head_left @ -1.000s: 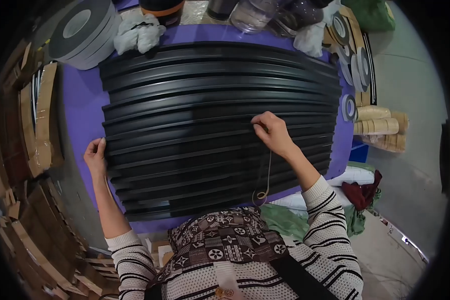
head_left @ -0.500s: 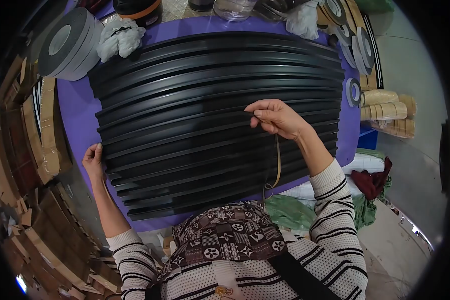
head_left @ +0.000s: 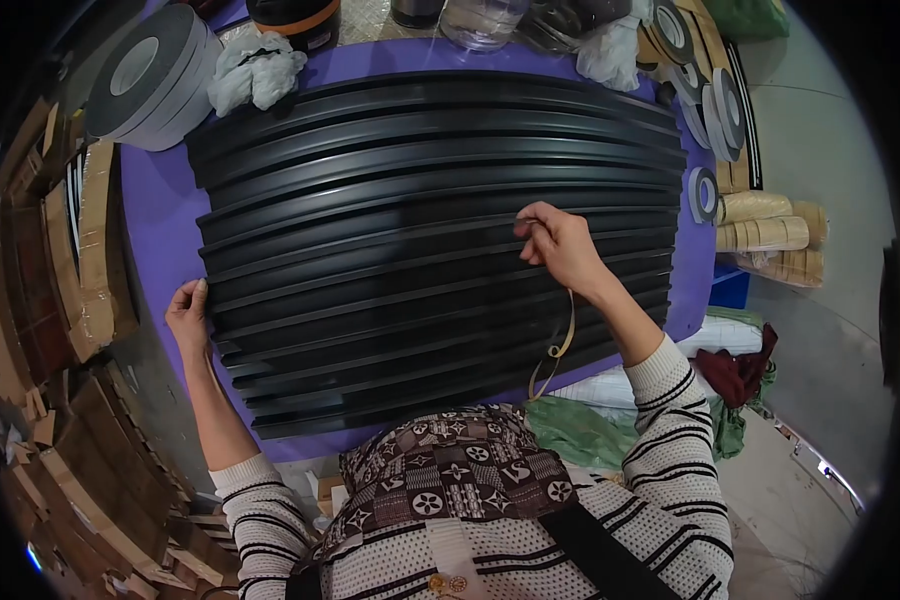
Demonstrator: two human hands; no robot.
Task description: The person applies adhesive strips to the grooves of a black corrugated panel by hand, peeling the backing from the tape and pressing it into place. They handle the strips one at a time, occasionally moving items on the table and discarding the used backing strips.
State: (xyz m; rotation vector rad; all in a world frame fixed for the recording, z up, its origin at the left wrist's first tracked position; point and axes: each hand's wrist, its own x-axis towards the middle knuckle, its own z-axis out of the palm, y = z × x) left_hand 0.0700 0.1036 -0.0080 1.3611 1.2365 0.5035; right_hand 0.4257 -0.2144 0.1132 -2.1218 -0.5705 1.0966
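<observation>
Long black ribbed strips lie side by side across a purple table top. At their left ends, my left hand is closed, thumb and fingers pinched at the edge of a strip; what lies between the fingertips is too small to make out. Over the right half of the strips, my right hand is closed with curled fingers. A thin yellowish tape hangs below that hand, curling once near the table's front edge. Its upper end is hidden by the hand.
Large grey-and-white tape rolls stand at the back left beside a crumpled white plastic bag. More rolls sit at the right edge. Cardboard is stacked on the left. A green sack lies beyond the front edge.
My right hand has moved to the right along the strips, and the hanging tape has shifted right with it. My left hand stays at the strips' left ends. The view has shifted slightly.
</observation>
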